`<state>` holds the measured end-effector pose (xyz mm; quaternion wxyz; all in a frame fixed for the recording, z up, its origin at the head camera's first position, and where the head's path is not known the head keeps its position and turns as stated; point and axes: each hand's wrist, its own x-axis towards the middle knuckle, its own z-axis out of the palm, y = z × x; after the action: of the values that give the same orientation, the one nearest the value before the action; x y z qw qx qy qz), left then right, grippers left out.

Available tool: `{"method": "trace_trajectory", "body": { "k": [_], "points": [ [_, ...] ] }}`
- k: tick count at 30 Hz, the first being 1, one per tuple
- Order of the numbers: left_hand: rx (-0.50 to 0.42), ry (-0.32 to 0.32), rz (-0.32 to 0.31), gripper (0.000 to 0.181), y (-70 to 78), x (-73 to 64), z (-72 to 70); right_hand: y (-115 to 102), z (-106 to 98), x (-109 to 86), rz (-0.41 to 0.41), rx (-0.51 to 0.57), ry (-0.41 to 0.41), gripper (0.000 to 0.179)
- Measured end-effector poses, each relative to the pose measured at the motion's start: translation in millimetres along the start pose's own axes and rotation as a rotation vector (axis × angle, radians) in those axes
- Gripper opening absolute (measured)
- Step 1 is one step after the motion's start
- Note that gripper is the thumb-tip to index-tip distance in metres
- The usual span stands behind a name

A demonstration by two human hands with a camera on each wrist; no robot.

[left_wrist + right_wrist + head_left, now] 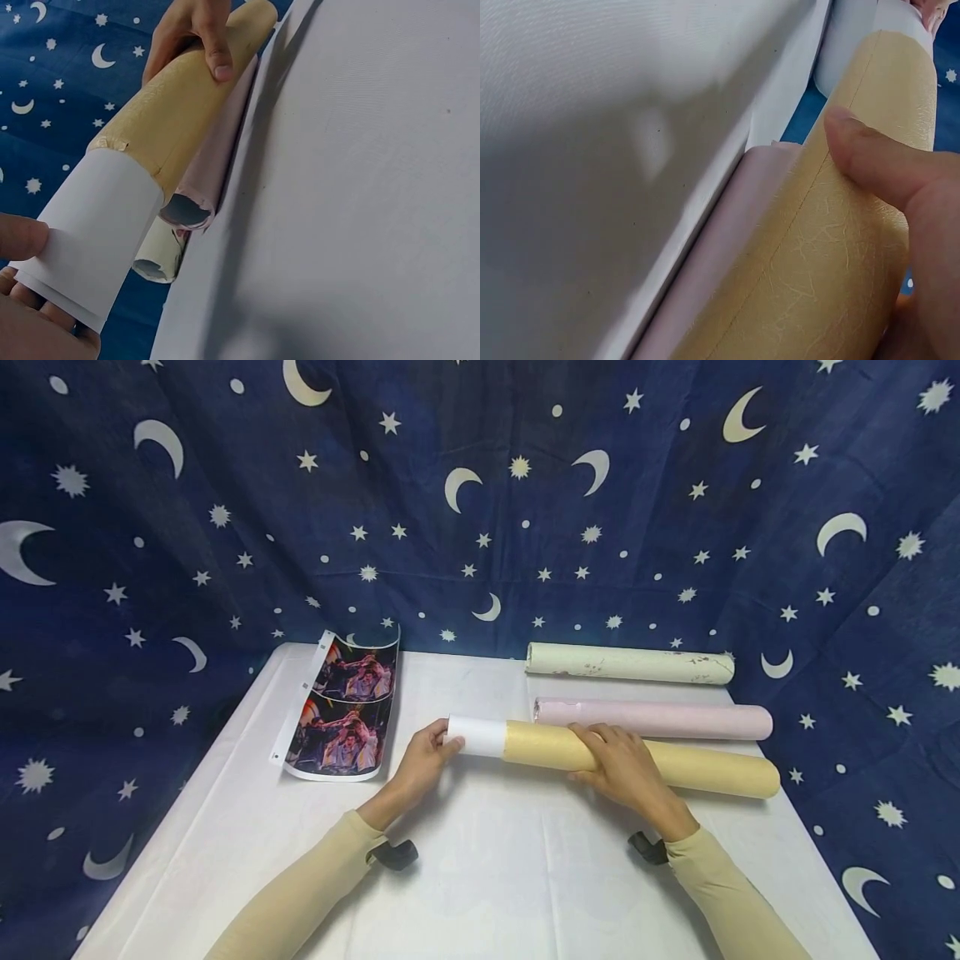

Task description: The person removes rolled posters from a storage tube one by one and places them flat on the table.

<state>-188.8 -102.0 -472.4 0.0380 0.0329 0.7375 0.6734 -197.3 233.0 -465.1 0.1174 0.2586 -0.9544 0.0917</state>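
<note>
A yellow tube (712, 768) lies slanted over the front of the table, with a rolled white paper (478, 737) sticking out of its left end. My left hand (429, 758) pinches the outer end of that roll, thumb (22, 237) on the near side and fingers at its edge. My right hand (618, 764) grips the yellow tube around its middle, its thumb (870, 154) along the creased surface. How far the paper reaches inside the tube is hidden.
Behind the yellow tube lies a pink tube (660, 719), and farther back a cream tube (630, 663) with a floral pattern. On the left a curled sheet of printed pictures (348, 735) rests on the white table (480, 877). A dark blue star-and-moon cloth (480, 552) hangs behind.
</note>
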Motion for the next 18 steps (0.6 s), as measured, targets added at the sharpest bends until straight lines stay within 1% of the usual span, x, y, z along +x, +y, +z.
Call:
{"method": "trace_trajectory", "body": {
  "k": [4, 13, 18],
  "points": [
    [-0.003, 0.002, -0.005, 0.031, 3.0, 0.5, -1.7, 2, 0, -0.9, -0.004, 0.0, 0.004, 0.082],
    [0.016, 0.027, 0.019, 0.029, 6.4, 1.2, -7.3, 4, -3, -2.7, -0.012, -0.009, 0.019, 0.081],
    [0.019, 0.041, 0.023, 0.028, 8.7, 0.4, -10.8, 4, -4, -3.8, -0.01, -0.007, 0.022, 0.081]
  ]
}}
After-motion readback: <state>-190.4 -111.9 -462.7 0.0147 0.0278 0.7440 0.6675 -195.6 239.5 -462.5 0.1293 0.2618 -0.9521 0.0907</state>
